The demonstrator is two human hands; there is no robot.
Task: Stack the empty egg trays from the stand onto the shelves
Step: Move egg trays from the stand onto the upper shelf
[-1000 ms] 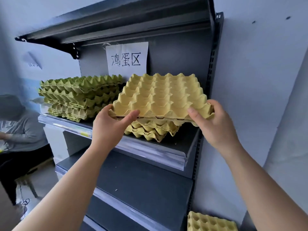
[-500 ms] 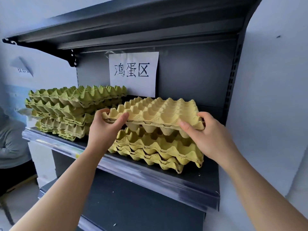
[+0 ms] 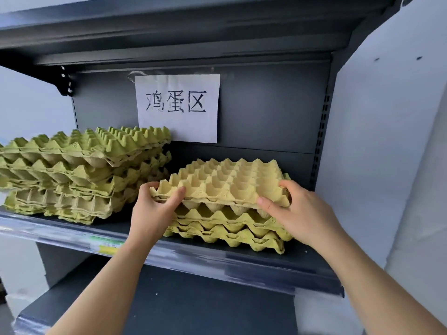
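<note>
A yellow egg tray point(image 3: 225, 182) lies on top of a low stack of yellow trays point(image 3: 232, 232) on the dark shelf point(image 3: 217, 259). My left hand point(image 3: 151, 213) grips the tray's front left corner, thumb on top. At the front right corner, my right hand point(image 3: 297, 213) holds the tray, fingers curled over its edge. The tray sits slightly skewed against the stack beneath.
A taller pile of green egg trays point(image 3: 79, 172) fills the shelf's left half, close to the yellow stack. A white paper sign point(image 3: 179, 107) hangs on the back panel. Another shelf point(image 3: 169, 27) sits overhead, and a lower shelf point(image 3: 169, 308) juts out below.
Both hands have carried the yellow tray further in and down onto the yellow stack. The camera has moved closer to the shelf.
</note>
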